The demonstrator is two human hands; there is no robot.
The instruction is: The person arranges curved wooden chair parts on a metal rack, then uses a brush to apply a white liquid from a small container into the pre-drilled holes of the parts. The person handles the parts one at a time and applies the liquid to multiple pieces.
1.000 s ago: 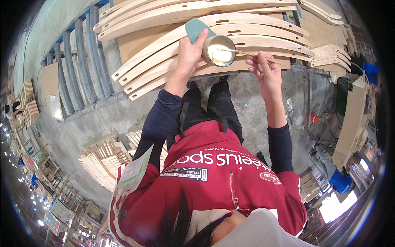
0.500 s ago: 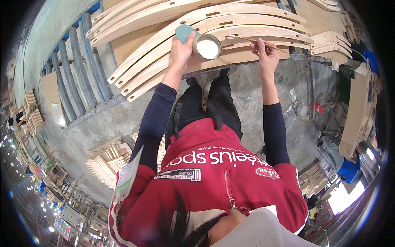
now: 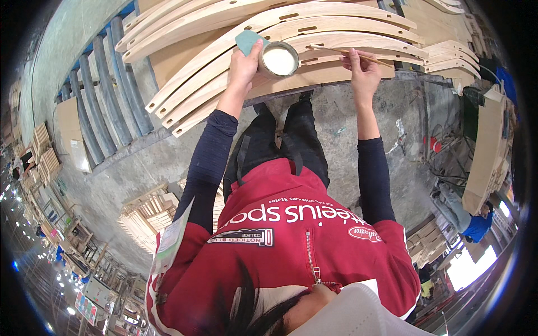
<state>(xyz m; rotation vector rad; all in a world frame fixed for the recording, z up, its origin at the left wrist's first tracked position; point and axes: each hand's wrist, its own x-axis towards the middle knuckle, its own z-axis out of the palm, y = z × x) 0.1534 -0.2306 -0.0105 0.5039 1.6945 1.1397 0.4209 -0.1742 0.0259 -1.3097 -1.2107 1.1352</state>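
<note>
My left hand point(image 3: 242, 71) is closed around a round can point(image 3: 281, 59) of white liquid, with a green flat piece point(image 3: 249, 41), like a folded sheet, sticking out by the thumb. In my right hand point(image 3: 365, 73) a thin wooden brush point(image 3: 336, 50) is pinched, its pale tip pointing left over a slot in a curved wooden slat point(image 3: 358, 41). Whether the tip touches the wood I cannot tell. Several such slats, with oblong slots, lie side by side under both hands. The can hides part of them.
More curved slats point(image 3: 202, 25) lie farther back, and shorter curved pieces point(image 3: 451, 57) to the right. A roller conveyor point(image 3: 103, 89) stands at the left. Behind me on the concrete floor point(image 3: 134, 173) are wood stacks point(image 3: 147, 215). A person in blue point(image 3: 477, 231) is at the right.
My left hand and the can have shifted slightly to the left and away from me. The brush tip has moved a little farther back along the slat; my right hand has barely moved.
</note>
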